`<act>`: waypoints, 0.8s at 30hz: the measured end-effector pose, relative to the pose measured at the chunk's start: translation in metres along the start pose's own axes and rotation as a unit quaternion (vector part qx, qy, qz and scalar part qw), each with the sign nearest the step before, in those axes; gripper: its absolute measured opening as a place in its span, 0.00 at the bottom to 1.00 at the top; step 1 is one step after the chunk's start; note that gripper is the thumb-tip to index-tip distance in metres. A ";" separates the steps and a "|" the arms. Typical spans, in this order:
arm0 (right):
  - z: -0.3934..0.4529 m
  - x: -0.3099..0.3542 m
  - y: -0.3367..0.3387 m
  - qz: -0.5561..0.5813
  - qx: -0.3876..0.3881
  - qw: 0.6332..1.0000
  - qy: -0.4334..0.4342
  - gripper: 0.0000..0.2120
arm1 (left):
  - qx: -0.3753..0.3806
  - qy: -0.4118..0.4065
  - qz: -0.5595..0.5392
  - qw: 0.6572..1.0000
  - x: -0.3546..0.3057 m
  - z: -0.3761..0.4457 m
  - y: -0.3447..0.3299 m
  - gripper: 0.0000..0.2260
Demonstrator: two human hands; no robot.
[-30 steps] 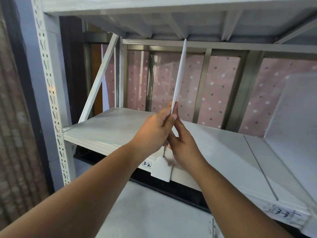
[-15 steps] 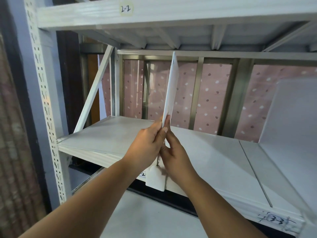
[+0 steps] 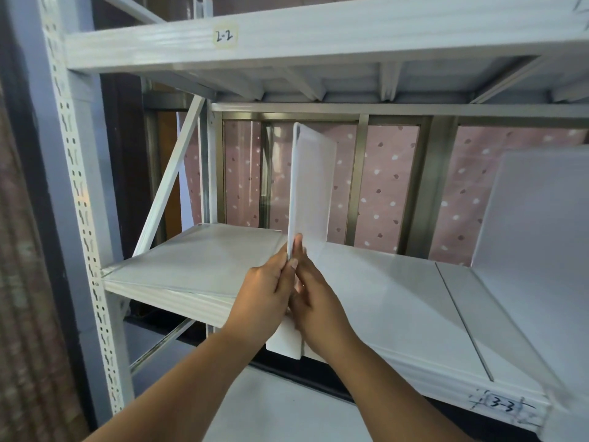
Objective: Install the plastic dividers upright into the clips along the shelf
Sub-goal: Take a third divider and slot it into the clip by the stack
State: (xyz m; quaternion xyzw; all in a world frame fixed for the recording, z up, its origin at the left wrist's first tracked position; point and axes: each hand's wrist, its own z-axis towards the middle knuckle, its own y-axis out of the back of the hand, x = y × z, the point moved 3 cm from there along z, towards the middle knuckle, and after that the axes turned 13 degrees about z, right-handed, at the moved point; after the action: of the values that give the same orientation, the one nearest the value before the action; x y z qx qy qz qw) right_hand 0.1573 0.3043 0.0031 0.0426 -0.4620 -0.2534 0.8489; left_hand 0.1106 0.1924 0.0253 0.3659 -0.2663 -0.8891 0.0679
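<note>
A translucent white plastic divider [image 3: 314, 189] stands upright on the white shelf [image 3: 398, 301], its front edge towards me. My left hand [image 3: 264, 295] and my right hand [image 3: 314, 301] pinch that front edge from either side near its bottom. Below the hands a white clip [image 3: 283, 344] hangs on the shelf's front lip, with the divider's lower end going down into it behind my fingers. A second frosted divider [image 3: 535, 224] stands upright at the right of the shelf.
A flat translucent sheet [image 3: 204, 260] lies on the shelf's left part. The upper shelf beam [image 3: 287, 39] marked 2-2 runs overhead. A perforated white upright [image 3: 79, 193] and a diagonal brace [image 3: 172, 180] stand at the left. A 3-3 label [image 3: 500, 405] marks the front lip at the right.
The view has tilted up, showing the upper beam. The divider has turned from edge-on so its broad face shows, and it sits lower. Both hands keep their hold on its front edge.
</note>
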 end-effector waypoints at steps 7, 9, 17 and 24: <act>0.001 -0.005 0.000 0.027 0.003 0.999 -0.022 0.39 | -0.002 -0.002 -0.012 1.000 0.005 0.001 -0.003 0.17; 0.000 -0.007 -0.001 0.019 0.005 0.999 -0.035 0.38 | -0.009 -0.006 0.001 1.000 0.006 -0.001 -0.004 0.18; -0.006 -0.001 0.005 0.064 0.060 0.992 -0.092 0.38 | 0.012 0.044 -0.005 0.999 0.000 -0.013 -0.001 0.18; -0.012 -0.013 0.048 -0.056 0.137 0.970 -0.194 0.51 | -0.119 0.170 -0.112 0.972 0.024 -0.081 0.008 0.18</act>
State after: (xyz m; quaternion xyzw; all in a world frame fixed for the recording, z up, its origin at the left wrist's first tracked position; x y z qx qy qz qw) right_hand 0.1800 0.3500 0.0011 0.1342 -0.6449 -0.2380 0.7138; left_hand 0.1485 0.1443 -0.0329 0.5283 -0.1005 -0.8413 0.0554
